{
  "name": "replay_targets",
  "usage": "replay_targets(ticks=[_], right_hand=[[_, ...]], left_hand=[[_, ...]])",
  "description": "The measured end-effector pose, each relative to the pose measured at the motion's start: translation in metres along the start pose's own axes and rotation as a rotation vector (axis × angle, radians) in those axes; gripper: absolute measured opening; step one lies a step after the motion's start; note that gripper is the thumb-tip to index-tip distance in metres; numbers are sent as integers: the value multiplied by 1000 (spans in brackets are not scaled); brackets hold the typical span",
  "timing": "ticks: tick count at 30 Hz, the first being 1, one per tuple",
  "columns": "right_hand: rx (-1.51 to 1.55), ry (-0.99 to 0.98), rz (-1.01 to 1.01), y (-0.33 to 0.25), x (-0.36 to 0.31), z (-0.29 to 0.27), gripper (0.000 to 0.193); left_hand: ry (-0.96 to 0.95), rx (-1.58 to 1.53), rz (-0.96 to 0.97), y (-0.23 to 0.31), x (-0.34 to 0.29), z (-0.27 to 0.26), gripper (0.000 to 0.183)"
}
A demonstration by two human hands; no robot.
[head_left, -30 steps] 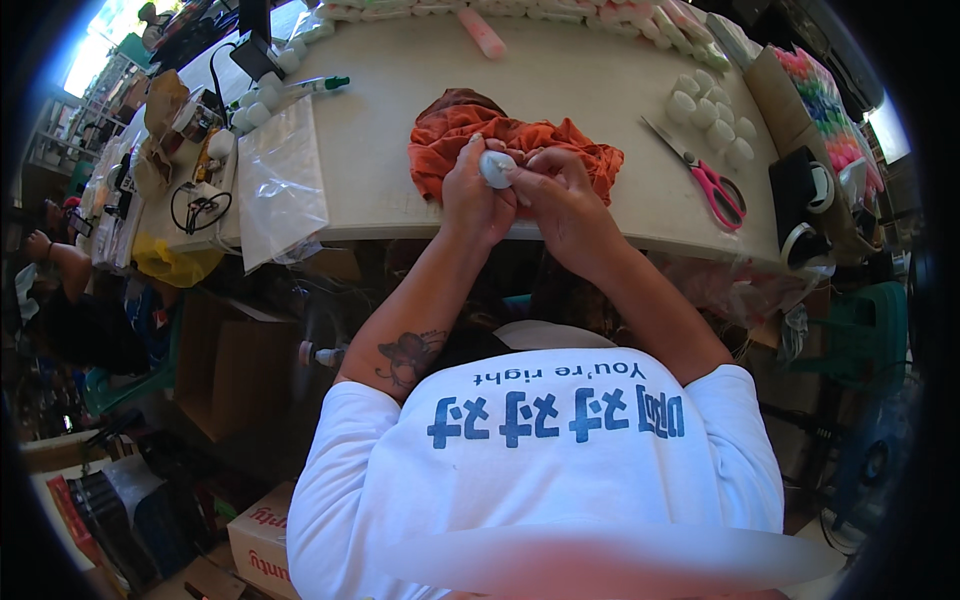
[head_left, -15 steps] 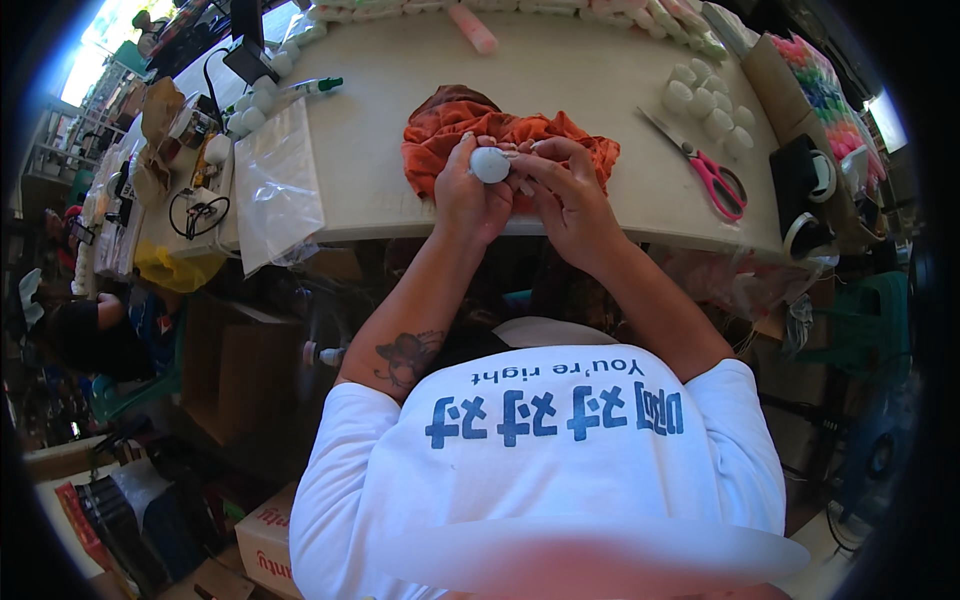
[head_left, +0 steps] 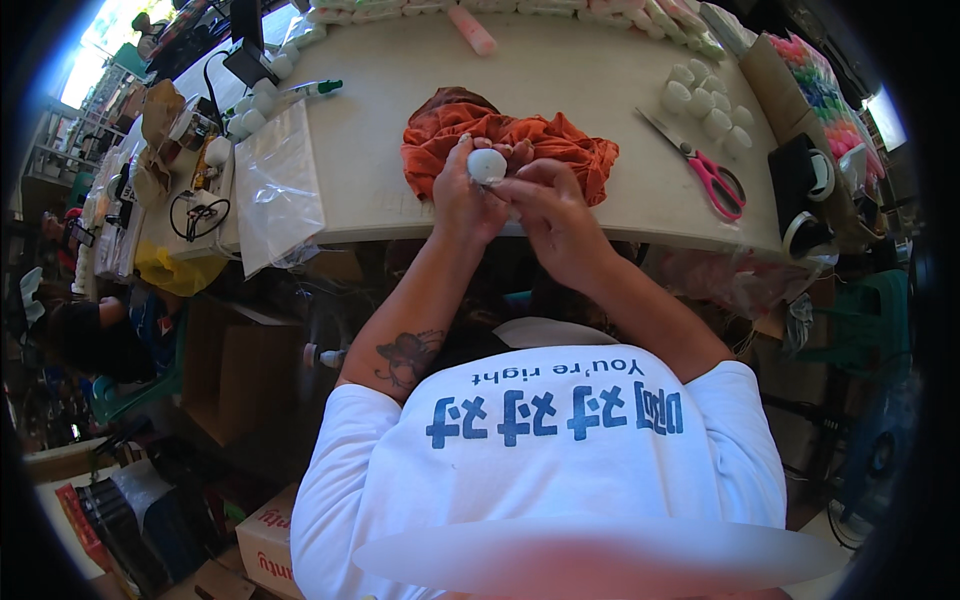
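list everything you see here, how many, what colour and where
round piece: 1, white, left hand
cloth: 1, orange-red, just beyond hands
scissors: 1, pink handles, table right
loose pieces: about ten, white, table right; more at left
tube: 1, pink, far table
packs: many, pale and pink, far edge
plastic sheet: 1, clear, table left
marker: 1, green, table left
table: 1, off-white, front
chairs: 2, green, far left and right
co-worker: 1, dark top, far left
small clutter: too jumbled to count, left
shirt: 1, white, worn
left hand: 1, holding piece
right hand: 1, fingers by piece
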State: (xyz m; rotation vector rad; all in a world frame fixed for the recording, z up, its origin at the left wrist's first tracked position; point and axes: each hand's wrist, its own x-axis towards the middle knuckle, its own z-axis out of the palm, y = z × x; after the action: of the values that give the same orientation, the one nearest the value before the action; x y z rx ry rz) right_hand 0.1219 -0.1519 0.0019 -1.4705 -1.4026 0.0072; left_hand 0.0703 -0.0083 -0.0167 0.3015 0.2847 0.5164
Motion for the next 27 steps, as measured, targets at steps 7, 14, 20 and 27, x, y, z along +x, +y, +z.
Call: replay_targets(ticks=[7,14,20,27], right_hand=[[40,-65,54,-1,-1,-7,38],[-59,249,298,-2,-1,-51,37],[-9,139,186,5,-1,-46,34],[15,-50,508,12,4,-48,36]], left_hand=[[28,71,49,-2,-11,15,24],[-314,1738,1365,32,17,15,15],[-557,1960,810,42,23,-3,37],[-152,2125,733,99,-3,-8,43]])
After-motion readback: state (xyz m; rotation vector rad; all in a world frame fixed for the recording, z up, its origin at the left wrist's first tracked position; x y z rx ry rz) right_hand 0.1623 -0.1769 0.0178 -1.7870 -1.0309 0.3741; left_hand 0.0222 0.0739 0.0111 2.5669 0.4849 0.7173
